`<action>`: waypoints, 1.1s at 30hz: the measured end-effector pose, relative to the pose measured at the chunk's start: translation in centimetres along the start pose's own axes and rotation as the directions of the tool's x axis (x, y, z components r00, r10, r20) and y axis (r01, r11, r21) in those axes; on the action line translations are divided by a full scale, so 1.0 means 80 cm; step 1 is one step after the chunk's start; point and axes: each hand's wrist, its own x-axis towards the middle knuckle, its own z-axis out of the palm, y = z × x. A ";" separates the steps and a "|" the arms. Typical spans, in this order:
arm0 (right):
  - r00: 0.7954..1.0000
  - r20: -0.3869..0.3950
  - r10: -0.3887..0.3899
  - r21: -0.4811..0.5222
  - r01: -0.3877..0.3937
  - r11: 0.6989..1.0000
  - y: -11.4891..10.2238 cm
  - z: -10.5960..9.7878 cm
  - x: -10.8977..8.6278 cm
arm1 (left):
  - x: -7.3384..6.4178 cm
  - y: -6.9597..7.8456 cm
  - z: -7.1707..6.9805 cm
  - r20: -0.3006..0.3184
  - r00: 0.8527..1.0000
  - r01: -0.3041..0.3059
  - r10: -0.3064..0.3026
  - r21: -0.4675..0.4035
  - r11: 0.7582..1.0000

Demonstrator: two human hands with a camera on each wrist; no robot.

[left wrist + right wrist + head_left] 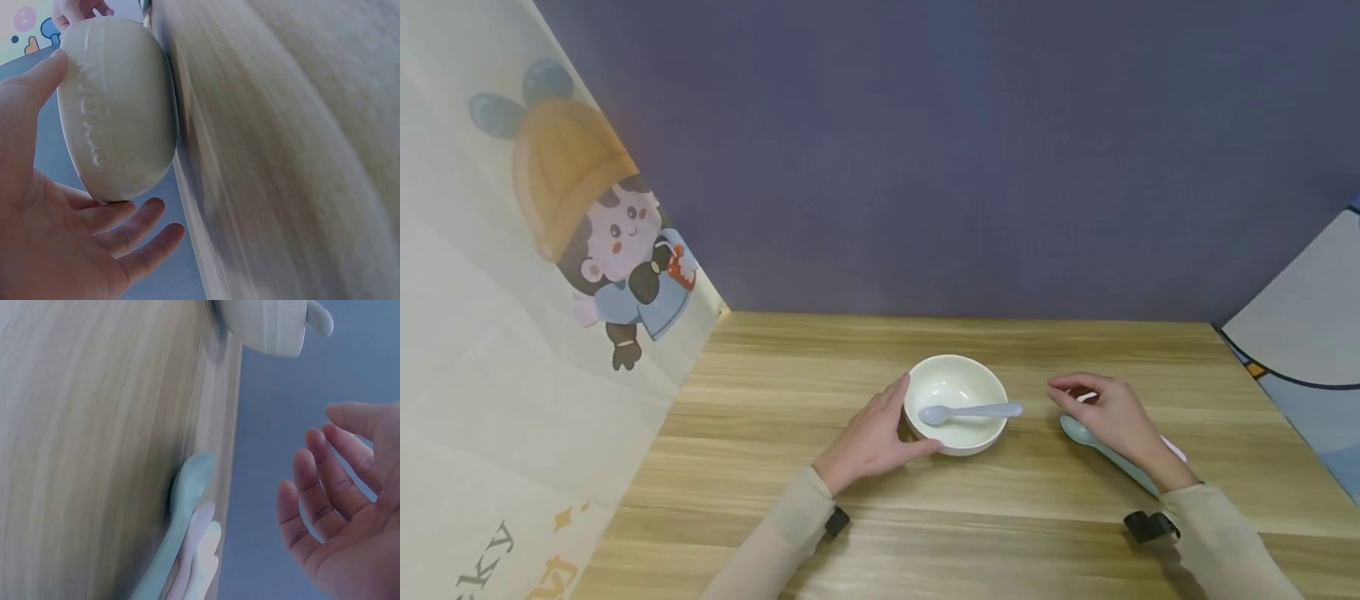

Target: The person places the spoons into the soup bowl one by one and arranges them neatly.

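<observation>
A white bowl [951, 383] stands upright on the wooden table, with a pale lilac spoon [981, 411] lying across it, handle past the right rim. My left hand [876, 437] holds the bowl from its left side, thumb and fingers spread around the wall. Raised letters show on the bowl's side in the left wrist view. To the right, my right hand [1116, 421] hovers above several spoons, its fingers loosely bent and nothing between them. Among these are a teal spoon [190, 484], a lilac spoon [195, 528] and cream ones [211, 540], partly hidden by the hand in the head view.
The wooden table [760, 400] meets a dark blue-grey panel [962, 167] at its back edge. A pale panel with a cartoon figure [617, 225] stands at the left, and another printed panel [1315, 333] at the right. Black wrist bands show at both sleeves.
</observation>
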 end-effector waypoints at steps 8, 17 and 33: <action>1.000 -0.005 -0.006 -0.047 0.006 0.999 0.014 -0.008 0.000 | 0.002 -0.001 0.001 0.003 1.000 0.000 0.000 0.010 1.000; 0.998 0.007 0.056 -0.038 -0.056 0.998 0.028 -0.016 -0.010 | 0.002 -0.001 0.002 -0.007 1.000 -0.006 0.006 0.005 1.000; 0.998 -0.025 0.062 -0.065 -0.064 0.996 0.044 -0.028 -0.014 | 0.001 -0.001 0.002 -0.002 1.000 -0.005 0.005 0.006 1.000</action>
